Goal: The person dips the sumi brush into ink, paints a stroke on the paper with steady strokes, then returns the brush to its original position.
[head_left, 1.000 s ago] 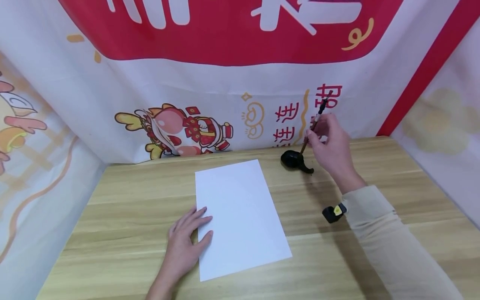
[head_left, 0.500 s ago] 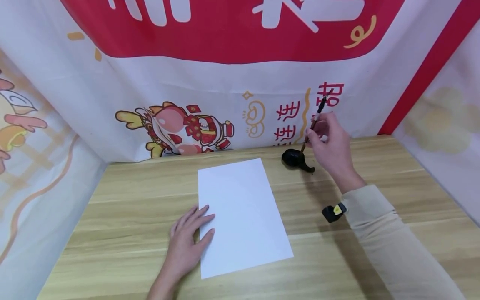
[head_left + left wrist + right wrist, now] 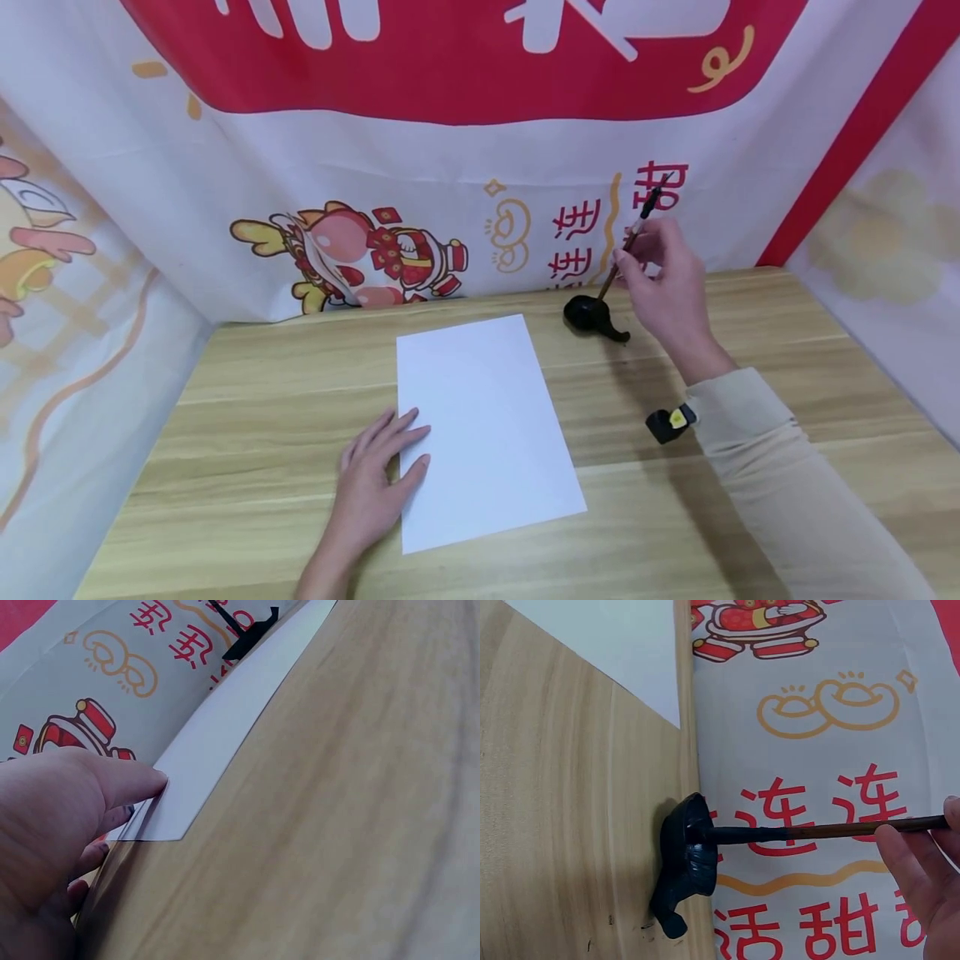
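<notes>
My right hand (image 3: 667, 279) pinches the thin brown handle of a writing brush (image 3: 825, 831) between thumb and fingers. The brush leans, its dark top end pointing up and to the right. Its black bristle end reaches down into a small black ink dish (image 3: 686, 859) with a curled stem, and the bristle tip is hidden inside. At the left edge of a blank white sheet of paper (image 3: 487, 425), my left hand (image 3: 367, 487) lies with fingers spread. In the left wrist view, its thumb (image 3: 139, 780) rests on the paper near a corner.
The wooden table (image 3: 262, 400) meets a white and red printed cloth (image 3: 450, 175) close behind the ink dish. More cloth (image 3: 75, 250) hangs on the left side and on the right. Small dark specks (image 3: 646, 927) mark the table beside the dish.
My left hand and the paper have shifted slightly right. In my right hand, the brush leans a little more, its lower end having moved left within the ink dish.
</notes>
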A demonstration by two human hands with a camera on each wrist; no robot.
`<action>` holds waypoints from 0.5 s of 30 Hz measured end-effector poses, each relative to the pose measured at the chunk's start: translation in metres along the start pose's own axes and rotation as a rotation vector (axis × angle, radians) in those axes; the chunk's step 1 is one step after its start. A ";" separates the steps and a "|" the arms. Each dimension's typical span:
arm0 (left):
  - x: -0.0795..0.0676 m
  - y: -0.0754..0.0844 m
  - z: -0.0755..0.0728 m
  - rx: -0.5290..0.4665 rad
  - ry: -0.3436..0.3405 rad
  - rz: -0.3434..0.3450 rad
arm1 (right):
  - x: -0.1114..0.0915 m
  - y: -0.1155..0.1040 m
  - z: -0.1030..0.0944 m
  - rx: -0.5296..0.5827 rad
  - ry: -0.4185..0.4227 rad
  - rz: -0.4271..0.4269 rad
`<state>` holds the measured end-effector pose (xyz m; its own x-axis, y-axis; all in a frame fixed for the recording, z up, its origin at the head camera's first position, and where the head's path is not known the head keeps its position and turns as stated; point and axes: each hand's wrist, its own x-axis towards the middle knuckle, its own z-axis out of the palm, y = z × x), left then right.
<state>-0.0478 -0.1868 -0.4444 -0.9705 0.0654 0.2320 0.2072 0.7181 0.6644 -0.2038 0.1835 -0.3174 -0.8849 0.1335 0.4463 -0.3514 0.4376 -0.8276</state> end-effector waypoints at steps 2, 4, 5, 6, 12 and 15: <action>0.000 0.000 0.000 -0.002 -0.001 0.002 | 0.000 0.002 0.000 0.000 0.003 -0.012; 0.000 0.001 0.000 -0.003 -0.002 0.000 | 0.000 0.004 0.001 -0.004 0.005 -0.022; 0.000 0.000 0.001 -0.003 -0.002 -0.002 | 0.000 0.005 0.001 -0.008 0.004 -0.025; 0.000 0.000 0.001 -0.003 -0.001 -0.003 | 0.000 0.006 0.001 -0.011 0.003 -0.028; 0.000 0.000 0.001 -0.002 -0.006 -0.014 | 0.001 0.003 0.003 -0.008 0.017 -0.006; 0.002 0.000 0.000 -0.001 -0.003 -0.010 | 0.003 0.001 0.004 0.000 0.046 -0.022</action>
<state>-0.0494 -0.1871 -0.4439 -0.9729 0.0608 0.2231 0.1978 0.7183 0.6671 -0.2079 0.1810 -0.3184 -0.8618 0.1648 0.4798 -0.3709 0.4406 -0.8175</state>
